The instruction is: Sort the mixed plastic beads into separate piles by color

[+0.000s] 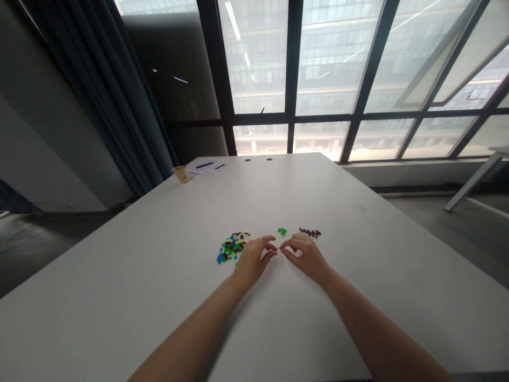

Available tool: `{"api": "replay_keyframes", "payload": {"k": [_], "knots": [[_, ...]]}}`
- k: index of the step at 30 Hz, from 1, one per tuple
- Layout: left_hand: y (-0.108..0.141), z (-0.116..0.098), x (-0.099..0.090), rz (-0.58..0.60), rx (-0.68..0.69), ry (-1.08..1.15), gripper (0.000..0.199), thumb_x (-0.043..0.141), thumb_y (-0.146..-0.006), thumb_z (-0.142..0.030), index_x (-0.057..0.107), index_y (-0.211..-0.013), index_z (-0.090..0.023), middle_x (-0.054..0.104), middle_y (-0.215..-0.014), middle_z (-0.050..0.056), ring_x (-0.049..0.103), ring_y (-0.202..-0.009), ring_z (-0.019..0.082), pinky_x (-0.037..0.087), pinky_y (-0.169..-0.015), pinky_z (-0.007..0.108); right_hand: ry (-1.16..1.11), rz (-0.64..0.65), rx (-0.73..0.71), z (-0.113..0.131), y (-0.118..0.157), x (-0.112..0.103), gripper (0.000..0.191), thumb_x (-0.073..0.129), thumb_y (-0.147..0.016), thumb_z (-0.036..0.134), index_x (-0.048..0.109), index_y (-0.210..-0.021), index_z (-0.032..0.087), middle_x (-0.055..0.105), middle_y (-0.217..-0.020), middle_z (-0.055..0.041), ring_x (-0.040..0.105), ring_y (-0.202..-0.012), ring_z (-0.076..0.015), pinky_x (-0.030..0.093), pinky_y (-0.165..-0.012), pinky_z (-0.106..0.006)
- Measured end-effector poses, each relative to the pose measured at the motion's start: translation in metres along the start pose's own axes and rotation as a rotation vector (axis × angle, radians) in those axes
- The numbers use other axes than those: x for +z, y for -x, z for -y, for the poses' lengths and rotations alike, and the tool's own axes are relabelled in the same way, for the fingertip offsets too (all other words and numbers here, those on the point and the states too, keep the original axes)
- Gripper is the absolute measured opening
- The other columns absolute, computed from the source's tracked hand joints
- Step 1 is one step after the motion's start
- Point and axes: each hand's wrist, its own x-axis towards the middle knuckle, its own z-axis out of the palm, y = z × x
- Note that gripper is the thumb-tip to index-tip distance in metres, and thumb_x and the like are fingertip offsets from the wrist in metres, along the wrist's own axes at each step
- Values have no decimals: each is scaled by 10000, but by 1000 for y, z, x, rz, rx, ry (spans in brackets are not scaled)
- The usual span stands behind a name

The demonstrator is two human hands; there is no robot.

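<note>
My right hand (306, 253) pinches a small dark brick (280, 248) between thumb and fingertips. Just left of it, my left hand (256, 254) hovers low over the table with its curved fingers apart, and nothing shows between them. Beside the left hand lies a mixed pile of small bricks (230, 246) in blue, green, cream, red and dark brown, partly hidden by that hand. Beyond the fingertips sits a little cluster of green bricks (282, 231). A group of dark brown bricks (310, 232) lies past the right hand's knuckles.
Both arms rest over a long white table (278, 196). At its far left stand a tan paper cup (182, 174) and papers (194, 168) with a blue pen (204, 165). Tall windows (254, 63) rise behind, and a dark blue curtain (107, 85) hangs at left.
</note>
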Motion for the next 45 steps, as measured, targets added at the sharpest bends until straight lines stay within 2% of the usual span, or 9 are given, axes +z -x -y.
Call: {"api": "replay_keyframes", "payload": {"k": [6,11,21,24,27,30,33,37,45], "knots": [[-2,2,-5,27,-114,54,259,508,-794,-286,457,-1043,-238,668,-838,8,594,-806,150,422,-800,314,199,-130,293,-45,-1,-29,173,513,-763,283,663,-748,199,554,-633,-7,501,-608,-124,355,-615,-246],[-3,7,-6,25,-168,72,261,496,-791,-269,458,-1048,-245,661,-832,3,597,-771,143,439,-736,284,468,-50,663,-73,8,-41,171,519,-726,279,677,-736,215,629,-783,-53,547,-673,-162,341,-581,-269],[-6,12,-5,10,-194,51,268,485,-787,-251,451,-1053,-245,647,-813,-10,590,-767,130,430,-758,272,494,84,802,-79,12,-36,170,526,-721,293,682,-766,240,653,-879,-78,575,-798,-220,354,-612,-301],[-5,13,-5,4,-196,45,255,475,-789,-257,467,-1043,-241,641,-795,-7,591,-757,130,432,-759,272,472,41,803,-80,11,-39,193,516,-725,322,677,-771,228,651,-847,-78,566,-754,-208,336,-584,-284],[-6,20,-7,-46,-229,19,189,443,-803,-255,509,-978,-228,641,-792,2,595,-763,134,433,-763,277,394,-64,752,-78,9,-41,261,470,-752,370,652,-700,191,620,-679,-62,526,-626,-168,312,-544,-257],[-7,34,-10,-132,-340,-33,174,398,-816,-222,543,-911,-209,645,-824,26,593,-776,144,436,-751,289,275,-159,590,-71,7,-39,371,410,-779,422,536,-535,173,488,-505,-6,434,-520,-124,288,-520,-235],[-7,50,-16,-164,-427,-167,192,406,-803,-178,585,-872,-197,633,-892,57,571,-854,171,426,-774,319,208,-162,425,-61,5,-34,403,389,-781,436,402,-471,179,371,-468,27,355,-484,-99,257,-498,-226],[-5,66,-24,-66,-504,-359,182,462,-779,-183,641,-790,-219,602,-925,79,545,-879,215,422,-718,352,149,-88,322,-52,5,-26,408,379,-783,436,315,-468,185,320,-465,37,314,-470,-87,232,-481,-224],[-4,64,-23,120,-410,-468,206,476,-774,-200,675,-777,-254,569,-973,86,503,-906,266,395,-661,375,121,-47,365,-53,5,-21,389,393,-772,418,341,-472,177,335,-460,28,319,-463,-86,226,-466,-216]]}}
